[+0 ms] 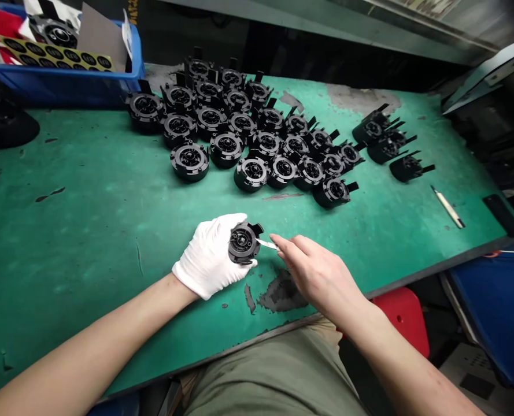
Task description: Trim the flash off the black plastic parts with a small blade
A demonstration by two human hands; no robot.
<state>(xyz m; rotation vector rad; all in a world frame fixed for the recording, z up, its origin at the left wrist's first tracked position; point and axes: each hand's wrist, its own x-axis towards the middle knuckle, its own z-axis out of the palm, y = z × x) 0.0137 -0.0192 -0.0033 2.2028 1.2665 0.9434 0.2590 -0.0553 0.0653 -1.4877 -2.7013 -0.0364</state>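
A round black plastic housing (243,241) with tabs on its rim is gripped in my left hand (211,254), which wears a white glove. Its ringed face is turned up towards me. My bare right hand (313,266) pinches a small knife (266,244) with a pale, pointed blade. The blade's tip meets the right side of the housing's face, near a tab. Most of the knife's handle is hidden inside my fingers. Beyond my hands, many similar black housings (252,170) stand grouped on the green tabletop (87,231).
At the back left, a blue bin (66,86) holds a sheet of round black stickers (57,55) and other items. A few more housings (406,167) stand at the right, near a pen-like tool (447,207). A red stool (402,318) is below the table's front edge.
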